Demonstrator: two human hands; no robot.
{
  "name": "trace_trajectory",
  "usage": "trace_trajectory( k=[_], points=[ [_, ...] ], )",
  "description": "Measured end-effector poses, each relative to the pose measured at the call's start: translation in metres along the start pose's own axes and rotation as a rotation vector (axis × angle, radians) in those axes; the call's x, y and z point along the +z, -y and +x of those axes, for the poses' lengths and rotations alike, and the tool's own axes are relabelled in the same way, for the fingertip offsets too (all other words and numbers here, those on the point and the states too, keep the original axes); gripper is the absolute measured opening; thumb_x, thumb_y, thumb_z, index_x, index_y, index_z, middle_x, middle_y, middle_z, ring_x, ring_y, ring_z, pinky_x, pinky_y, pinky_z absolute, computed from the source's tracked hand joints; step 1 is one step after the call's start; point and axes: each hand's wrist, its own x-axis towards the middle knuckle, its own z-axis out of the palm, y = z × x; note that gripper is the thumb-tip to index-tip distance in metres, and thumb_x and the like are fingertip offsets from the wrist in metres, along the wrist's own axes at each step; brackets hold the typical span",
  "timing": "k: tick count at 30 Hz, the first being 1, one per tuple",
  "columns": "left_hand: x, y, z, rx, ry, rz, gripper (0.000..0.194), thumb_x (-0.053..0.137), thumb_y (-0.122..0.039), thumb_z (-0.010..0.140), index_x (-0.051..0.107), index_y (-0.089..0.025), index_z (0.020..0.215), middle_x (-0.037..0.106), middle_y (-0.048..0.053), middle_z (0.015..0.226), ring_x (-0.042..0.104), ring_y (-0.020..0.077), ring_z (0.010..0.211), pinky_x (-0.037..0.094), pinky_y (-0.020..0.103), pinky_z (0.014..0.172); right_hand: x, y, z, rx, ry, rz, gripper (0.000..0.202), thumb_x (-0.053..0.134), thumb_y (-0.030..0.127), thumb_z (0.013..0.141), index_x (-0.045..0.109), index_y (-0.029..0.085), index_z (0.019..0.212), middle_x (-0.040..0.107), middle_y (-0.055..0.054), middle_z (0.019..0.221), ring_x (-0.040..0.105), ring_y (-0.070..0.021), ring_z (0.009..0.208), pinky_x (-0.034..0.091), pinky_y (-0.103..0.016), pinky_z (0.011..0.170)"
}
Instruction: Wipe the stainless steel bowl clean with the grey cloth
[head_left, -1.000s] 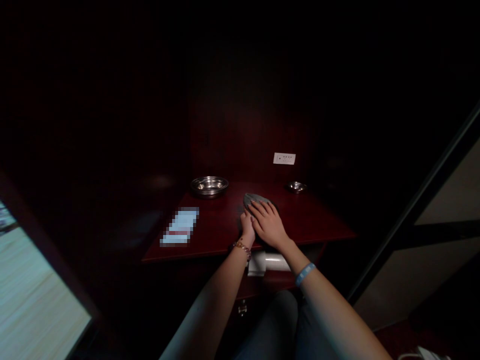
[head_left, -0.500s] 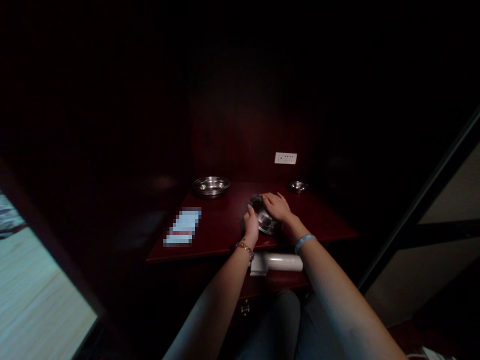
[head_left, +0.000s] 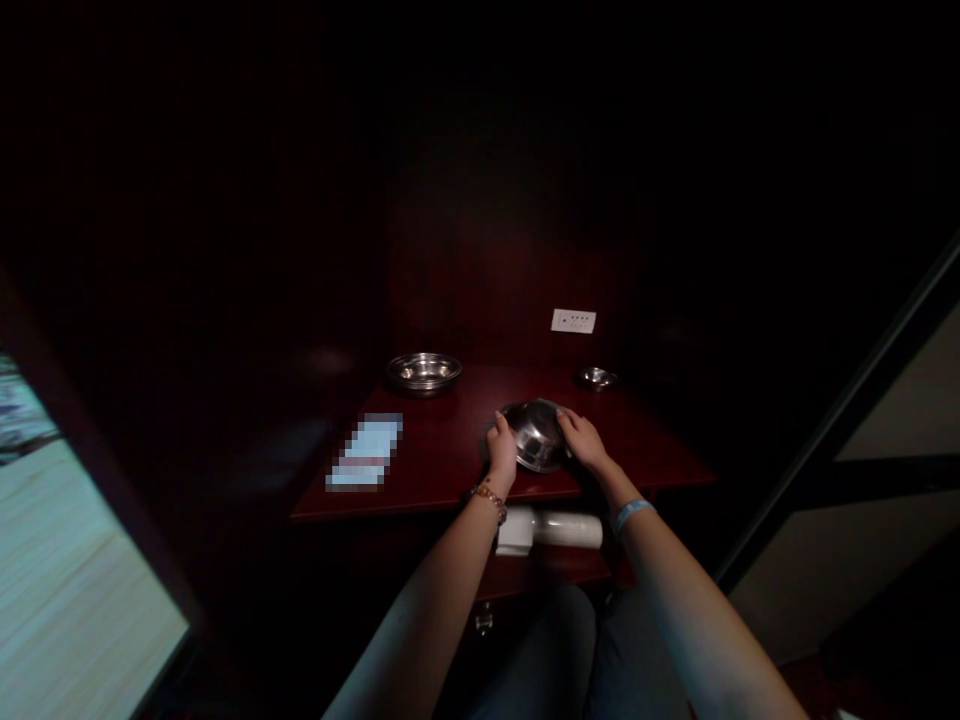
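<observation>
A shiny metal bowl (head_left: 538, 432) is tipped bottom up over the dark red desk, near its front edge. At its left rim, my left hand (head_left: 502, 447) grips it with the thumb up along the side. From the right, my right hand (head_left: 583, 438) holds the opposite side, fingertips on the metal. What lies under the bowl is hidden.
Stacked metal plates (head_left: 424, 372) sit at the back left of the desk (head_left: 450, 470), a small metal dish (head_left: 597, 378) at the back right. A blurred-out sheet (head_left: 366, 452) lies left. White rolls (head_left: 566, 529) rest on the shelf below. A socket (head_left: 574, 321) is on the wall.
My right hand has moved from the top of the bowl to its right side, uncovering more of the metal. The grey thing seen under my right fingers before no longer shows. My left hand stays put.
</observation>
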Motion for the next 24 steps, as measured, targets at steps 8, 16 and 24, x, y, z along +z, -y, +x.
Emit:
trace_trajectory(
  k=[8,16,24],
  points=[
    [0.0,-0.001,0.001,-0.018,0.002,-0.015,0.053,0.05,-0.062,0.083,0.039,-0.02,0.053,0.038,-0.005,0.048,0.036,0.0077,0.045,0.027,0.022,0.047,0.013,-0.031,-0.014,0.035,-0.085,0.44,0.047,0.041,0.046,0.088,0.063,0.021,0.121,0.067,-0.004,0.123,0.06,-0.018,0.117,0.041,-0.033,0.104],
    [-0.001,-0.004,0.001,-0.025,-0.029,-0.043,0.054,0.05,-0.066,0.08,0.043,-0.019,0.056,0.041,-0.004,0.05,0.039,0.0083,0.045,0.03,0.022,0.048,0.01,-0.032,-0.015,0.057,-0.084,0.491,0.046,0.046,0.047,0.084,0.069,0.018,0.112,0.071,-0.007,0.113,0.064,-0.0192,0.107,0.047,-0.033,0.096],
    [-0.002,0.0,0.008,0.003,-0.056,-0.06,0.053,0.042,-0.063,0.086,0.05,-0.018,0.061,0.044,-0.003,0.053,0.046,0.0103,0.05,0.035,0.023,0.052,0.007,-0.03,-0.019,0.126,-0.088,0.461,0.044,0.045,0.05,0.079,0.071,0.014,0.082,0.071,-0.004,0.08,0.063,-0.0178,0.076,0.047,-0.024,0.069]
  ],
)
